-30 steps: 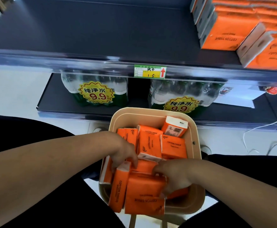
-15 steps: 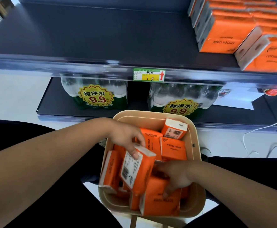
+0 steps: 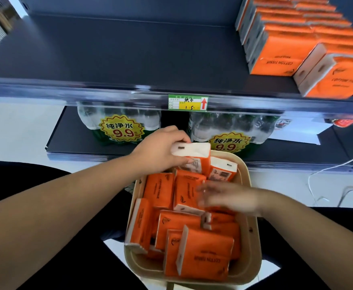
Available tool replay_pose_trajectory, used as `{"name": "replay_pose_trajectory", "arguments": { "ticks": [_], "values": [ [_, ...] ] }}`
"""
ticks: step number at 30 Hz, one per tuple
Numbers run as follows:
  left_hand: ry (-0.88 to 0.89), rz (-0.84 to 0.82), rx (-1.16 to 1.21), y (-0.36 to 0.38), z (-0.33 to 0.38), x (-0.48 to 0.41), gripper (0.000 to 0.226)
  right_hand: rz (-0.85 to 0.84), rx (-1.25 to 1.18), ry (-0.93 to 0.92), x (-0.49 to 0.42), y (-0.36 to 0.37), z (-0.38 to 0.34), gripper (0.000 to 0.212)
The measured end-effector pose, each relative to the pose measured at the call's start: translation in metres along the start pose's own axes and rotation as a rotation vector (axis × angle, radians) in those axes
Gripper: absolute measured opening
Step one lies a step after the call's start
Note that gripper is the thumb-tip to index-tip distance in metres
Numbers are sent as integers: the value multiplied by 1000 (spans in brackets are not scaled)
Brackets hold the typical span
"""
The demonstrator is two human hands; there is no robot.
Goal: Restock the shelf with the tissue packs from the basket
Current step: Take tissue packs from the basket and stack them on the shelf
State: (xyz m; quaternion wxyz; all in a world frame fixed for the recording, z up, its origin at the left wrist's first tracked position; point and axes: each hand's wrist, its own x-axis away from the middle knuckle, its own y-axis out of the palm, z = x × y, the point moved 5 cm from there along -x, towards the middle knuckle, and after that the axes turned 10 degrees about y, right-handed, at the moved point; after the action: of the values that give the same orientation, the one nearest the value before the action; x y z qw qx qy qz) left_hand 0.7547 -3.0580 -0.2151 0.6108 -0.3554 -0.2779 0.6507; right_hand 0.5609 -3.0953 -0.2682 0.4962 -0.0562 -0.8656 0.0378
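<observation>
Left grip (image 3: pixel 161 152) pinches a tissue pack (image 3: pixel 194 155) above the far rim of the basket (image 3: pixel 255 258); right grip (image 3: pixel 230 197), fingers spread, hovers over packs (image 3: pixel 187 191) beneath it. Held near one end, the slick pack could slip before reaching the shelf (image 3: pixel 129 49) above.

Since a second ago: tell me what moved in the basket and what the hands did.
The left hand gripped one tissue pack from the pile and lifted it up and away, to the far rim of the basket. The right hand rose off the near packs and moved forward, fingers loose, holding nothing. The basket, the shelf's stacked packs and the water bottles stayed put.
</observation>
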Motion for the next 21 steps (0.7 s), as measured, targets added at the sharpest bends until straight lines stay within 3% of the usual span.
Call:
{"name": "replay_pose_trajectory", "arguments": {
  "ticks": [3,7,11,15,18,21],
  "values": [
    [101,213,-254,0,21,4,37,-105,-544,-86,13,-10,-16,57],
    [333,296,-439,24,49,14,30,-13,-864,-121,15,-21,-24,62],
    [347,116,-326,45,56,19,40,201,-883,-38,9,-24,-9,25],
    [263,43,-30,39,56,27,32,320,-805,-23,12,-42,-3,16],
    [197,-338,-47,65,60,35,44,357,-833,-48,16,-56,-2,20],
    [-18,-762,-48,104,55,60,84,326,-819,-62,18,-60,-2,30]
  ]
}}
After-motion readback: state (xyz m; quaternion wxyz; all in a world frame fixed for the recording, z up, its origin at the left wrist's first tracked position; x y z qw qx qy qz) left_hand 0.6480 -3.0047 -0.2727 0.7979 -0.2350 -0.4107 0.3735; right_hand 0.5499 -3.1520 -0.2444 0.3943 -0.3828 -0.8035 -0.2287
